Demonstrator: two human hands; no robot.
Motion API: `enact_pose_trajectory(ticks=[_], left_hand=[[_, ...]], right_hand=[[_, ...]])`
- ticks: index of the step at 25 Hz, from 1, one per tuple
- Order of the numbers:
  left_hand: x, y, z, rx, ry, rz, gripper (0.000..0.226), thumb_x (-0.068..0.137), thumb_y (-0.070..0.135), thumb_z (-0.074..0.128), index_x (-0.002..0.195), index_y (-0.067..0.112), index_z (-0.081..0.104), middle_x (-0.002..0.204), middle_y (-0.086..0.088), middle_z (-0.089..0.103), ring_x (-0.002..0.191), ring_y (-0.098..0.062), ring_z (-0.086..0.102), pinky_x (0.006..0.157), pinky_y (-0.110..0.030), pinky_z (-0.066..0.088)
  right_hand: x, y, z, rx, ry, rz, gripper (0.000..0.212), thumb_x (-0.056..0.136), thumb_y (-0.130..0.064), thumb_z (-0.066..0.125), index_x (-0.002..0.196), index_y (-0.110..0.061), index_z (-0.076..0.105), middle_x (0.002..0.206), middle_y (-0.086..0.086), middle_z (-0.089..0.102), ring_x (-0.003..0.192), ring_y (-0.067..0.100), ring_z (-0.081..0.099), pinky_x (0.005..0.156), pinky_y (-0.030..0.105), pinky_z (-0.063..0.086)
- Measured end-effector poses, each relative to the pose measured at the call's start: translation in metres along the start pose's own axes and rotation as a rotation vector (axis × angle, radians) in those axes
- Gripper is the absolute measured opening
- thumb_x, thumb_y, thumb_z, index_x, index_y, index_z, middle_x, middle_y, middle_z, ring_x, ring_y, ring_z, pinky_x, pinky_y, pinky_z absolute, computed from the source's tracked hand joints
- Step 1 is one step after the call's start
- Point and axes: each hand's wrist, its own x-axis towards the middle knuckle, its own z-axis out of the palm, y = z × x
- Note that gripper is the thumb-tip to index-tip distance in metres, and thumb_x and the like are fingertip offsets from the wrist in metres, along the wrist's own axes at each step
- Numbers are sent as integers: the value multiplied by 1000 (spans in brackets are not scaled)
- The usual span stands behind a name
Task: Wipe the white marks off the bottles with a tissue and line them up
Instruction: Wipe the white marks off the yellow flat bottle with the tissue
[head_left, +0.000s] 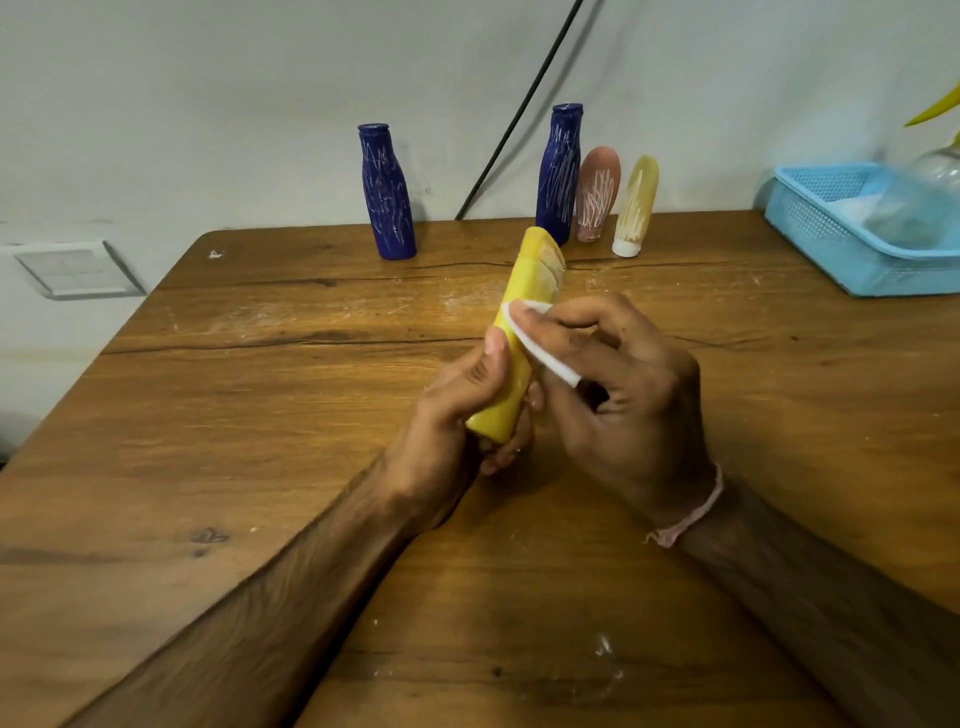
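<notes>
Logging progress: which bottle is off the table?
The yellow bottle gripped in the left hand; both blue bottles, the brown one and the cream one stand on the table.

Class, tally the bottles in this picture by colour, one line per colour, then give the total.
Blue bottles: 2
Bright yellow bottle: 1
Pale yellow bottle: 1
Reddish-brown bottle: 1
Total: 5

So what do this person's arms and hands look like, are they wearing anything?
Both forearms are bare and hairy, no sleeves in view. The left hand and right hand are ungloved. A thin pale pink thread band with a frayed end circles the right wrist.
</notes>
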Motion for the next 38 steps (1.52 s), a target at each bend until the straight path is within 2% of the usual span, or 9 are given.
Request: enact_pose_trajectory(ticks=[6, 9, 11, 14, 18, 23, 26, 30, 38], left_hand=[[0, 1, -2, -214, 4, -112, 75, 94, 64, 37, 125, 0, 60, 73, -20, 64, 54, -25, 61, 45, -30, 48], [2, 2, -4, -326, 42, -121, 71, 98, 57, 40, 131, -2, 60, 110, -29, 70, 95, -40, 71, 73, -44, 61], [3, 2, -7, -383, 72, -133, 69, 100, 53, 40, 137, -2, 56, 133, -28, 63, 121, -44, 63, 95, -51, 56], [3, 4, -4, -337, 112, -169, 61, 103, 50, 35, 123, 4, 71, 113, -29, 70, 95, -43, 69, 78, -50, 60], [1, 8, -3, -496, 135, -188, 56, 105, 40, 37, 126, 0, 69, 134, -27, 64, 124, -41, 63, 100, -51, 52], [2, 7, -2, -388, 138, -155, 57, 101, 41, 37, 109, 1, 76, 95, -30, 69, 69, -38, 67, 54, -42, 57], [2, 6, -3, -387, 153, -141, 53, 102, 41, 39, 117, -1, 69, 101, -25, 70, 70, -36, 68, 49, -39, 55], [5, 5, 0, -309, 120, -151, 59, 104, 50, 34, 127, 2, 61, 108, -25, 69, 52, -30, 64, 42, -33, 50], [2, 12, 3, -292, 128, -164, 50, 106, 47, 33, 121, 11, 65, 102, -19, 74, 50, -29, 64, 43, -33, 51]], right_hand=[[4, 7, -6, -30, -37, 13, 37, 88, -1, 71, 125, -8, 71, 108, 10, 68, 82, 10, 64, 65, 19, 55], [-1, 3, -2, 47, -150, -64, 36, 81, 0, 75, 116, -4, 75, 104, 11, 69, 76, 13, 65, 60, 19, 53], [-4, -1, 0, 48, -231, -124, 36, 79, -1, 76, 115, -4, 76, 103, 11, 69, 77, 14, 62, 64, 16, 48], [2, 8, -5, -32, -122, 32, 37, 84, -8, 72, 121, -10, 74, 107, 9, 68, 79, 8, 58, 63, 17, 50], [-6, -2, 0, 92, -255, -117, 30, 79, -4, 75, 109, -7, 78, 97, 7, 70, 76, 16, 64, 61, 29, 54], [-2, 5, -2, 24, -97, 99, 31, 88, -10, 72, 118, -12, 75, 108, 7, 67, 75, -1, 57, 64, 14, 50], [-6, 3, -1, 74, -199, -31, 31, 84, -6, 75, 115, -8, 76, 105, 9, 68, 78, 12, 66, 61, 22, 56], [4, 13, -3, -89, 38, 128, 31, 90, -4, 70, 120, -8, 74, 107, 10, 68, 89, 10, 62, 73, 8, 48], [6, 18, -8, -92, 47, 75, 30, 90, 1, 69, 119, -5, 74, 107, 14, 69, 93, 4, 61, 75, 9, 51]])
